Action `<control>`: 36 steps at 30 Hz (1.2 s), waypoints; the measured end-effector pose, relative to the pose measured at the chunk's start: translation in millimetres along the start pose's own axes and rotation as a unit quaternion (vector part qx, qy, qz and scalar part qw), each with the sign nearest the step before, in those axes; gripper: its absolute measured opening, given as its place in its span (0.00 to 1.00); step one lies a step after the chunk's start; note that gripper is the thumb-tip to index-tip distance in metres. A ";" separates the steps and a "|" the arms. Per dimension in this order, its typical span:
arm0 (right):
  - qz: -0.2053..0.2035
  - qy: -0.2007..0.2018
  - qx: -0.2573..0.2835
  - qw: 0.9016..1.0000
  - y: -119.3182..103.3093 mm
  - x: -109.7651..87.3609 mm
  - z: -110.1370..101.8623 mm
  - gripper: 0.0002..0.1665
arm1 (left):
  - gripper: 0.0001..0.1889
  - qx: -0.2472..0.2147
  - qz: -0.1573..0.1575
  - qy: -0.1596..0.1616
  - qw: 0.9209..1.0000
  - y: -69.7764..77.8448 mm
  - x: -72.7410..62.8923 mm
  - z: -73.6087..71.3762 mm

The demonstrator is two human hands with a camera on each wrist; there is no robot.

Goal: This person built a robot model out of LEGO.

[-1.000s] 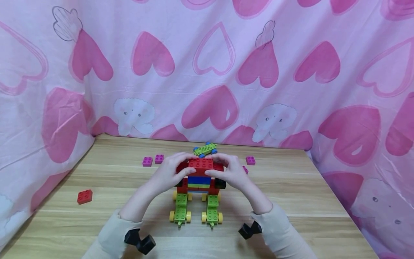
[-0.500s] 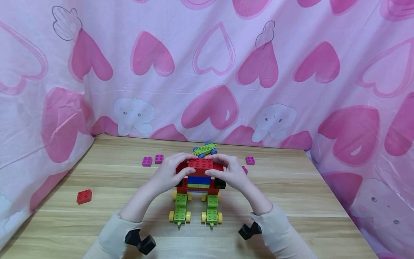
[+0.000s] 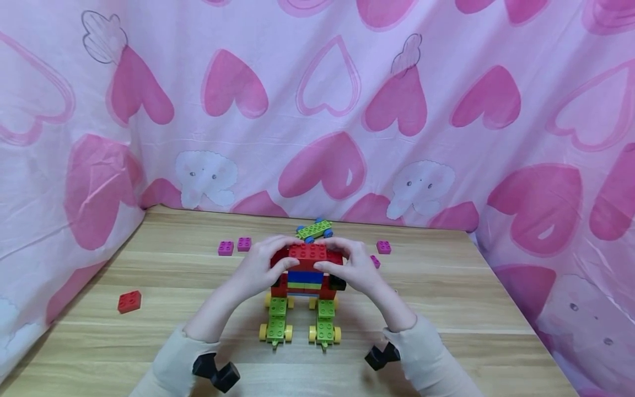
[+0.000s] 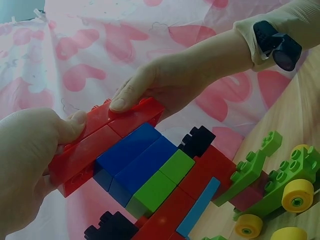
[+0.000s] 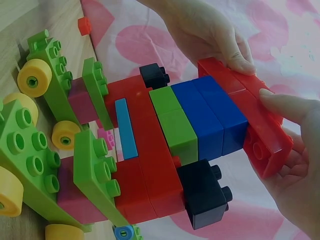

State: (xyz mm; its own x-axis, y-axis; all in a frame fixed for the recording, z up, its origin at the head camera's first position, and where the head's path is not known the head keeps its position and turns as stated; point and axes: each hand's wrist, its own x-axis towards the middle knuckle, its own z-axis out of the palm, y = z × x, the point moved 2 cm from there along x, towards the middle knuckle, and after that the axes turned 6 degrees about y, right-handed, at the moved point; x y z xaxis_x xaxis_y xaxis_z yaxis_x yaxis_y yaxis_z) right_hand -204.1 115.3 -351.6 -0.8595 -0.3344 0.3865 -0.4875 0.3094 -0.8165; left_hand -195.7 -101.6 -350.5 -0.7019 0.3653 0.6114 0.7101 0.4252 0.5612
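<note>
A toy build of stacked bricks stands mid-table on two green wheeled bases (image 3: 276,329) with yellow wheels. Red bricks (image 4: 90,145) form a wide top layer over blue bricks (image 5: 210,117) and green bricks (image 5: 175,125). Lower down are more red bricks, with a black brick (image 5: 202,192) on each side. My left hand (image 3: 260,267) grips the left end of the top red layer, thumb on the near face. At its right end my right hand (image 3: 358,268) holds the same layer, thumb likewise in front. Most fingers are hidden behind the bricks.
Behind the build sits a green car base (image 3: 313,229) with blue wheels. Pink bricks (image 3: 225,248) lie back left, and others (image 3: 383,247) back right. A red brick (image 3: 129,301) rests at the left. A heart-patterned curtain (image 3: 322,165) borders the table.
</note>
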 end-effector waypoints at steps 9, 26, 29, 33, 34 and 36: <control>-0.004 0.004 -0.015 1.000 -3.5 1.4 1.3 0.21 | 0.18 0.004 -0.012 0.003 1.000 -1.4 -1.9 -0.2; -0.002 0.004 -0.018 1.000 -1.9 2.2 0.1 0.21 | 0.19 0.003 -0.007 0.007 1.000 -2.3 -1.9 0.8; -0.002 0.003 -0.020 1.000 -1.8 1.9 -0.2 0.21 | 0.19 0.002 -0.011 0.003 1.000 -1.2 -2.0 0.7; -0.001 0.002 -0.021 1.000 -1.7 1.5 -0.2 0.21 | 0.19 0.000 -0.011 0.001 1.000 -0.6 -2.2 0.7; 0.000 0.003 -0.022 1.000 -1.8 1.4 -0.1 0.21 | 0.19 0.001 -0.009 0.001 1.000 -0.8 -2.3 0.8; 0.001 0.002 -0.022 1.000 -2.0 1.3 0.2 0.21 | 0.19 0.000 -0.007 0.001 1.000 -0.2 -2.6 0.6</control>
State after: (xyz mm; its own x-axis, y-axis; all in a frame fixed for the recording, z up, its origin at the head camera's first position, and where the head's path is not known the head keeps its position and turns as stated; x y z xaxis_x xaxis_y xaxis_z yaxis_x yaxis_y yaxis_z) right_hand -204.2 114.0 -349.6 -0.8614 -0.3298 0.3863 -0.4915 0.3491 -0.7978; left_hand -194.0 -102.1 -352.6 -0.7124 0.3575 0.6039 0.6996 0.4303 0.5705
